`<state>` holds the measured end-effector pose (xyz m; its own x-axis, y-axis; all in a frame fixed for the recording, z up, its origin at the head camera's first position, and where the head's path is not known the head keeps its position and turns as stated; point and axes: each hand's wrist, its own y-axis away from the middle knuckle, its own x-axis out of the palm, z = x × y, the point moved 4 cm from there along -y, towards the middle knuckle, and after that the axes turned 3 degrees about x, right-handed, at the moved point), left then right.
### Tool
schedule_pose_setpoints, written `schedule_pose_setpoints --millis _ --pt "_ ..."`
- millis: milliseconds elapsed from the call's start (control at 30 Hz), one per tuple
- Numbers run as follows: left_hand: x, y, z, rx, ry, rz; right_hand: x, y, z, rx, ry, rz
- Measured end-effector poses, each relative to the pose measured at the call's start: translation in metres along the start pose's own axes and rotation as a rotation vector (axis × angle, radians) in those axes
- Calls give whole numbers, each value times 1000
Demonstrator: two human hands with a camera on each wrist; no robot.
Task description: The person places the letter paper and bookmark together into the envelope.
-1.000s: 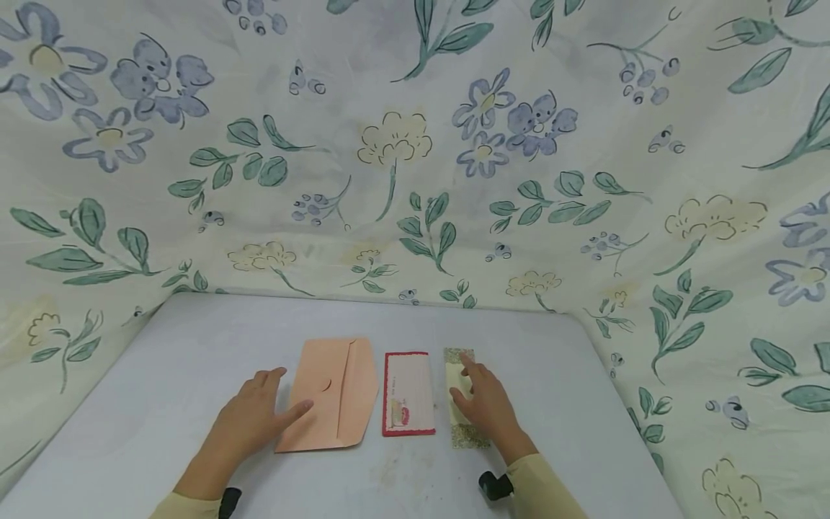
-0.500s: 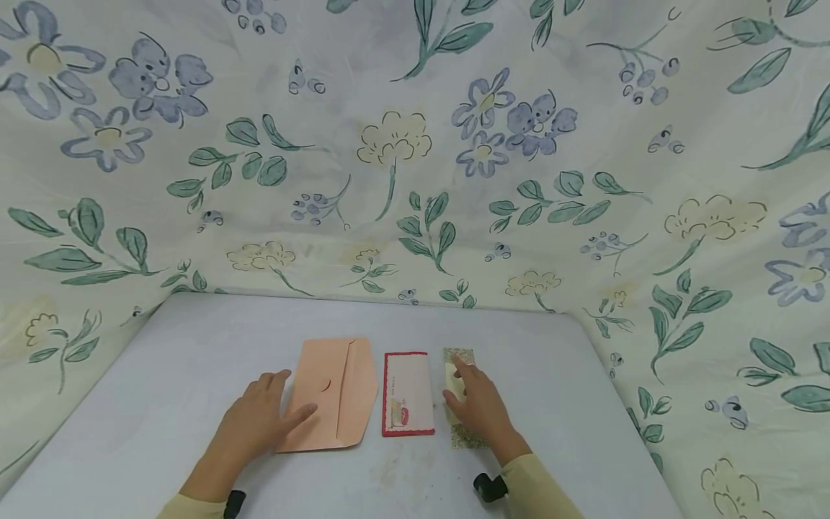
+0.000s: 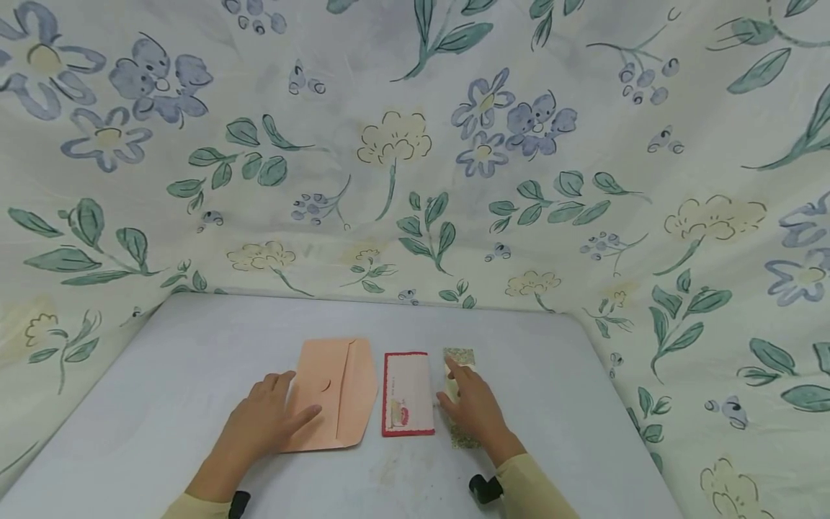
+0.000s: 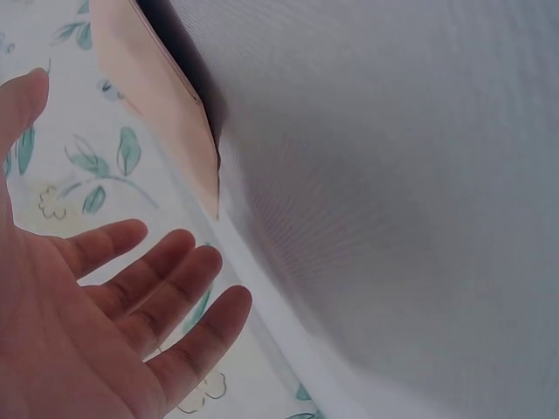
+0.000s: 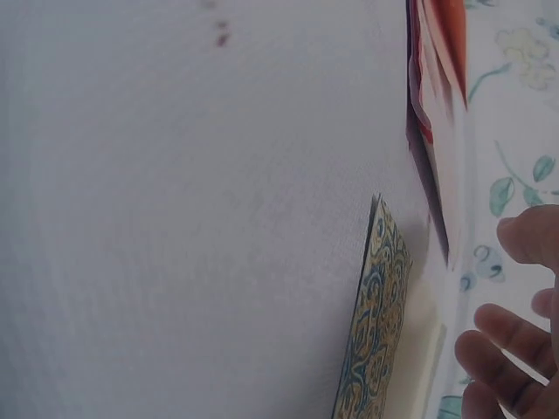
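A peach envelope (image 3: 353, 396) lies on the left of the table, its pointed flap unfolded to the right. My left hand (image 3: 262, 414) hovers at its left edge, thumb over the paper and fingers spread; in the left wrist view the palm (image 4: 79, 340) holds nothing. Right of the envelope lies a white card (image 3: 415, 382) with a red border and a small printed picture. Farther right is a narrow cream paper piece (image 3: 462, 356) with patterned ends, blue and gold in the right wrist view. My right hand (image 3: 478, 409) is over it, fingers relaxed, hiding its middle.
The white table (image 3: 220, 331) has faint brownish marks (image 3: 389, 465) near the front. A flower-printed cloth (image 3: 389, 238) hangs behind and along both sides. A black wrist camera (image 3: 485, 490) sits at the right cuff.
Both hands have drifted slightly: the left a little to the right over the envelope's edge, the right a little to the left over the patterned paper. The papers stay put.
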<state>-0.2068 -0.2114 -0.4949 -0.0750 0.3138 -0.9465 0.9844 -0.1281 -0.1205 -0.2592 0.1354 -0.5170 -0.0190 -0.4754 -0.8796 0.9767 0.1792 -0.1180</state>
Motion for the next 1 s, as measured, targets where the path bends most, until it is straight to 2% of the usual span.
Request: schedule_pose_setpoints --millis 500,767,1000 --pt "4 -3 -6 30 -34 10 10 -2 5 -10 22 16" --pt "6 -5 -11 36 -16 -2 13 -1 9 0 14 16" --pt "6 -7 -17 30 -18 22 14 0 13 -4 21 10"
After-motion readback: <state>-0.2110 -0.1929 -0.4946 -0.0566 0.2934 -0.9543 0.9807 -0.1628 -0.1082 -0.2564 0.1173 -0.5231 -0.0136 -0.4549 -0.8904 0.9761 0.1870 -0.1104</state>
